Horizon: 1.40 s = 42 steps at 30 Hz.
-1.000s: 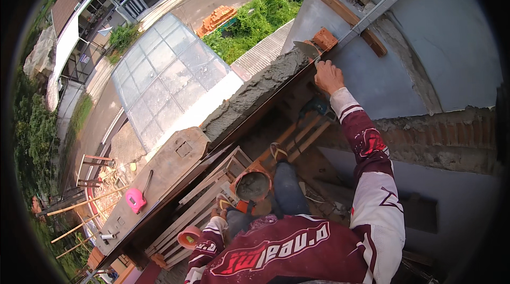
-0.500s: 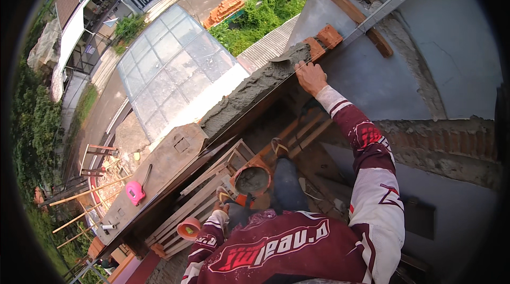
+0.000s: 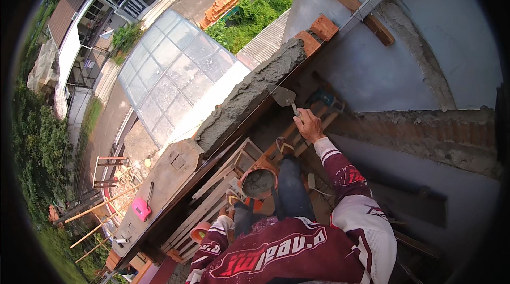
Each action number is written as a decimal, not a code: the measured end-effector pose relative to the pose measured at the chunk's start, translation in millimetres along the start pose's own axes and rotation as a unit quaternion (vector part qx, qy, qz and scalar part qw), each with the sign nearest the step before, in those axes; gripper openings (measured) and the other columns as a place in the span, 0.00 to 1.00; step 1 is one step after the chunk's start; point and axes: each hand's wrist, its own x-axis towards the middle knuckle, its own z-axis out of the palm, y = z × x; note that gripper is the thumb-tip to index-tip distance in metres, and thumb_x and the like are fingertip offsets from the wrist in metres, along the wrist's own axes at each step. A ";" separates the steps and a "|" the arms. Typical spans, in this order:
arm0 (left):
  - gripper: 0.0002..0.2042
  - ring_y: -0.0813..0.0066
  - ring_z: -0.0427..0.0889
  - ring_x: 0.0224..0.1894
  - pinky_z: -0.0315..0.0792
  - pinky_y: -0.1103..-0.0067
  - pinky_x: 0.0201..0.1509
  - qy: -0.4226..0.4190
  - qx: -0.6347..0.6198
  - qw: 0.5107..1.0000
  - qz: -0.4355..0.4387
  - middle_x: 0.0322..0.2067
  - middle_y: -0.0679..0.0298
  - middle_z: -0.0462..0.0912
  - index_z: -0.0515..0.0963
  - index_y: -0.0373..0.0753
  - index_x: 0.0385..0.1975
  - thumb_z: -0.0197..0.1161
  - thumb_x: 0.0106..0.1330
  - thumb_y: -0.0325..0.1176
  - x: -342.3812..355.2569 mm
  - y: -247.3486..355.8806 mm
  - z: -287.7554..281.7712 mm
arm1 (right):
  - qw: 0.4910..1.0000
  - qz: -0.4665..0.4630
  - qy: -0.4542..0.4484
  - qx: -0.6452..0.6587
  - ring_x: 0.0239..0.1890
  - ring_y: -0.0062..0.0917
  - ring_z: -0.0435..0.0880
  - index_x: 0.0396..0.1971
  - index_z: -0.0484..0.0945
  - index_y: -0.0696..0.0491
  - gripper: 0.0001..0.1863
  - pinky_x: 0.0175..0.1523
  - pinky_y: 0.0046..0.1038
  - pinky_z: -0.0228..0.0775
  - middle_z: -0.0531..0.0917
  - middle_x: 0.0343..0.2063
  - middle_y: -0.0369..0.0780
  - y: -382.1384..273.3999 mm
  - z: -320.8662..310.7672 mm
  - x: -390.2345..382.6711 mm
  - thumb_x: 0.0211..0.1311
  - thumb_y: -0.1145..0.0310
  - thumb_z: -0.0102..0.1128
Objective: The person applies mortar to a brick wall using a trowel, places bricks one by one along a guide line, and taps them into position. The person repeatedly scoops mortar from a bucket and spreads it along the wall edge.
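Grey mortar point(image 3: 247, 95) meets 2 bricks point(image 3: 323, 27) at 1 o'clock; right hand point(image 3: 310, 125) grips a trowel point(image 3: 285, 97); left hand's point(image 3: 227, 213) hold, I cannot tell.

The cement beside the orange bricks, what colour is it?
The cement is grey, seen best in the head view.

My right hand point(image 3: 309, 125) has come down from the upper right of the frame to just right of centre. With it, the grey-bladed steel trowel point(image 3: 284, 97) has left the rough strip of wet grey mortar point(image 3: 249, 90) and now hangs beside its near edge, blade face broadly showing where it was nearly edge-on half a second ago. The nearer rectangular orange brick point(image 3: 308, 43), partly covered by the blade a second ago, now shows clear.
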 end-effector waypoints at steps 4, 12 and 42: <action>0.24 0.63 0.84 0.38 0.76 0.71 0.41 -0.052 0.022 0.998 -0.034 0.37 0.48 0.84 0.70 0.32 0.55 0.67 0.62 0.37 -27.3 56.1 -8.9 | 0.999 -0.021 0.026 -0.020 0.39 0.46 0.80 0.47 0.74 0.53 0.17 0.43 0.43 0.73 0.79 0.35 0.45 57.0 19.6 14.2 0.65 0.59 0.55; 0.26 0.60 0.84 0.39 0.76 0.70 0.45 -0.086 0.077 0.991 -0.062 0.39 0.48 0.85 0.70 0.35 0.57 0.66 0.62 0.40 -31.6 49.6 -9.2 | 0.962 0.178 0.157 0.133 0.27 0.36 0.79 0.44 0.74 0.56 0.17 0.33 0.34 0.71 0.79 0.27 0.44 133.3 5.6 88.6 0.71 0.57 0.48; 0.48 0.40 0.53 0.70 0.53 0.61 0.72 -0.123 0.271 0.945 -0.134 0.68 0.38 0.51 0.47 0.41 0.71 0.66 0.56 0.56 -11.2 -118.2 19.0 | 0.737 0.252 -0.584 -0.227 0.54 0.37 0.81 0.51 0.79 0.58 0.19 0.54 0.37 0.76 0.78 0.54 0.49 25.9 358.3 -306.9 0.63 0.65 0.53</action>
